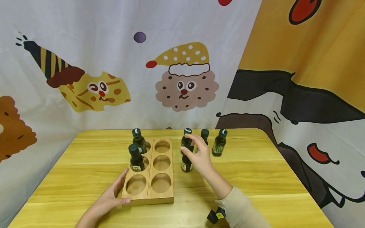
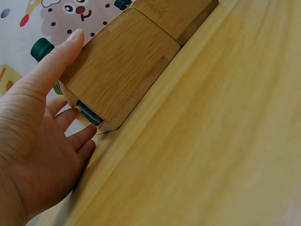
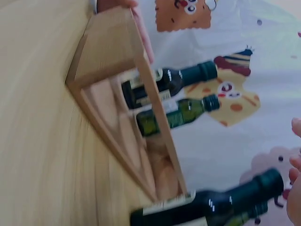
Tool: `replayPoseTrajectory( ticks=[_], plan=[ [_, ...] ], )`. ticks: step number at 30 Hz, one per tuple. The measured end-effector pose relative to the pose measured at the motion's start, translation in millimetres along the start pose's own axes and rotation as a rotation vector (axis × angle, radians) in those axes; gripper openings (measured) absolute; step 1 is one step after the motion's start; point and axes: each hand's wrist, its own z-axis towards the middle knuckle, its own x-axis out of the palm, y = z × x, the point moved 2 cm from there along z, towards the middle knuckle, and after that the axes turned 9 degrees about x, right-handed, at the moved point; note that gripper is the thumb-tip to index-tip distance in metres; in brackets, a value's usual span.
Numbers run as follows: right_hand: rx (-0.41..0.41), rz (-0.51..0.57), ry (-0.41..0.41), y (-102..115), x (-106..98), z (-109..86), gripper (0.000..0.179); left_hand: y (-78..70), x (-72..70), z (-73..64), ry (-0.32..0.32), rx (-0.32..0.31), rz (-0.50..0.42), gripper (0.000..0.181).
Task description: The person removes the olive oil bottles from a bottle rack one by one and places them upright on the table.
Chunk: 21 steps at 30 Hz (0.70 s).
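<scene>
A wooden bottle rack (image 1: pixel 160 200) with two columns of round holes stands on the table. My left hand (image 1: pixel 109 195) holds its near left corner, thumb (image 2: pixel 70 47) at the front edge and the other fingers along the side. Two small dark green bottles stand in the rack's left column, one in the middle hole (image 1: pixel 137 163) and one in the far hole (image 1: pixel 139 142). Right of the rack, my right hand (image 1: pixel 201 156) hovers by the nearest loose bottle (image 1: pixel 186 165), thumb and index finger spread apart with nothing between them. In the right wrist view that bottle (image 3: pixel 207 207) appears beside the fingertips.
More dark green bottles stand behind the right hand: one at its left (image 1: pixel 187 142), one partly hidden (image 1: pixel 204 134) and one farther right (image 1: pixel 219 144). A small black object (image 1: pixel 213 217) with a yellow label shows beside the right sleeve. A patterned curtain (image 1: pixel 114 38) hangs behind the table.
</scene>
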Motion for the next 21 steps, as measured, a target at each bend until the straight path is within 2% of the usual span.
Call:
replayPoseTrajectory(
  ticks=[4,13,16,21],
  plan=[
    [-0.02,0.021,0.035,11.6,12.7,-0.3,0.041,0.4,-0.1,-0.2,-0.001,0.0,0.002,0.1],
    [-0.125,0.079,0.116,31.7,45.9,0.1,0.042,0.6,0.6,-1.0,0.001,0.014,-0.004,0.1],
    [-0.112,0.107,0.144,34.3,55.8,1.3,0.041,0.9,0.8,-0.4,0.0,0.028,-0.004,0.1],
    [-0.045,0.13,0.194,36.9,71.0,4.3,0.04,2.5,0.4,0.0,-0.001,0.047,-0.006,0.101]
  ],
)
